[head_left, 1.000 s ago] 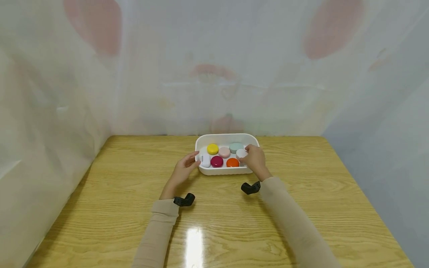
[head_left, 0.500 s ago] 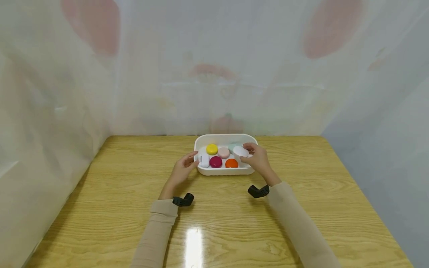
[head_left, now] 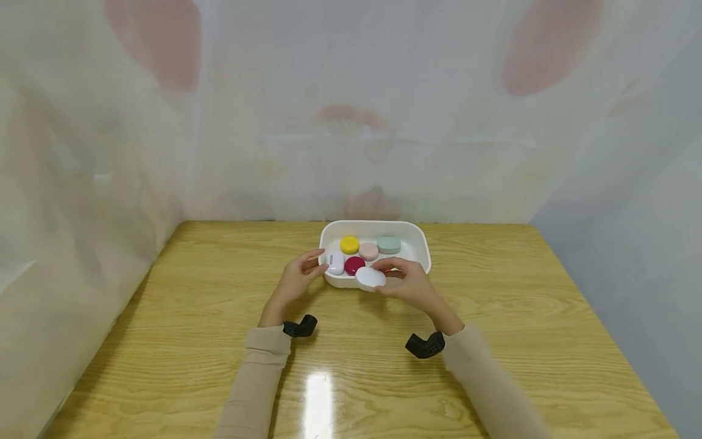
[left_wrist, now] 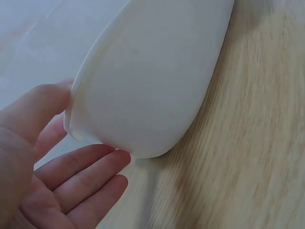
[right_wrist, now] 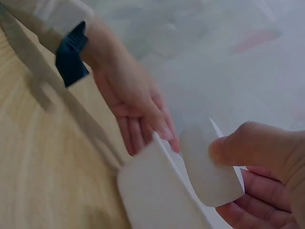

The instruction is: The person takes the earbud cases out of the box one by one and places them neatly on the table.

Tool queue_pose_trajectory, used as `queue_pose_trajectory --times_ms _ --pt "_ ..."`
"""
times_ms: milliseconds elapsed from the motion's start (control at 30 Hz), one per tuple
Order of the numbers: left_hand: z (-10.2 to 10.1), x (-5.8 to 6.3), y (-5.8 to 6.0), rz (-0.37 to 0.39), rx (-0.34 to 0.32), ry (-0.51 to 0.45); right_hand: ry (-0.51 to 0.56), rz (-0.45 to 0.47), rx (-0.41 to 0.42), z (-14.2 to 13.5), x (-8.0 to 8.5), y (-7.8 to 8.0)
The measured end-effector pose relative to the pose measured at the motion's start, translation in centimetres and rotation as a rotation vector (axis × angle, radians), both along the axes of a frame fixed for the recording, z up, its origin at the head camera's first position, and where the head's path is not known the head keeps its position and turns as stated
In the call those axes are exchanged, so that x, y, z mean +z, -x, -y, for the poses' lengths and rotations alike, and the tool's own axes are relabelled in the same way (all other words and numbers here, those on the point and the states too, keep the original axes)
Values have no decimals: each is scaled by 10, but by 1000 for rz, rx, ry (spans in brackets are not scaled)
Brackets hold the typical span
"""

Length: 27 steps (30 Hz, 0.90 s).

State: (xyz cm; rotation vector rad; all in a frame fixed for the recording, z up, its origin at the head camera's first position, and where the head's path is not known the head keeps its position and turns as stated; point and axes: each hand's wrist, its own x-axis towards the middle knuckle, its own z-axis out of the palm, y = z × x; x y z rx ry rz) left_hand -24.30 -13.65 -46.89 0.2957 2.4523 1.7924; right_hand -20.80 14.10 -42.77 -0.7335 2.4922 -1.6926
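In the head view a white plastic bin (head_left: 378, 229) with rounded corners stands near the back of the table. My left hand (head_left: 296, 283) grips its left end; the left wrist view shows the thumb at the rim and fingertips against the outer wall (left_wrist: 143, 86). My right hand (head_left: 411, 285) pinches a smooth white oval case (head_left: 370, 277) between thumb and fingers, over the bin's front rim. Inside the bin lie yellow (head_left: 349, 245), pink (head_left: 368, 250), pale green (head_left: 389, 245) and dark red (head_left: 354, 265) rounded cases, plus a white one (head_left: 336, 263). An orange one is mostly hidden behind the right hand.
The wooden table (head_left: 219, 366) extends around the bin on all sides. A pale patterned sheet (head_left: 351, 164) hangs behind the table and along its sides. Black wrist mounts (head_left: 300, 326) sit on both wrists.
My right hand has lifted the white oval case from the bin's right side and carried it left and toward me, over the front rim. The left hand stays at the bin's left end.
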Motion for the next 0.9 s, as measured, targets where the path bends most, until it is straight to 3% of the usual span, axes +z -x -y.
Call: queue_pose_trajectory --times_ms 200,400,667,900 --pt "0 -1 0 -3 14 32 -37 -20 116 13 -13 -13" --pt "3 -2 1 26 -22 78 -54 35 182 21 -27 -16" --pt "10 -9 5 81 -116 62 -28 71 200 30 -53 -8" --pt "9 -9 6 71 -105 25 13 75 188 35 -63 -5"
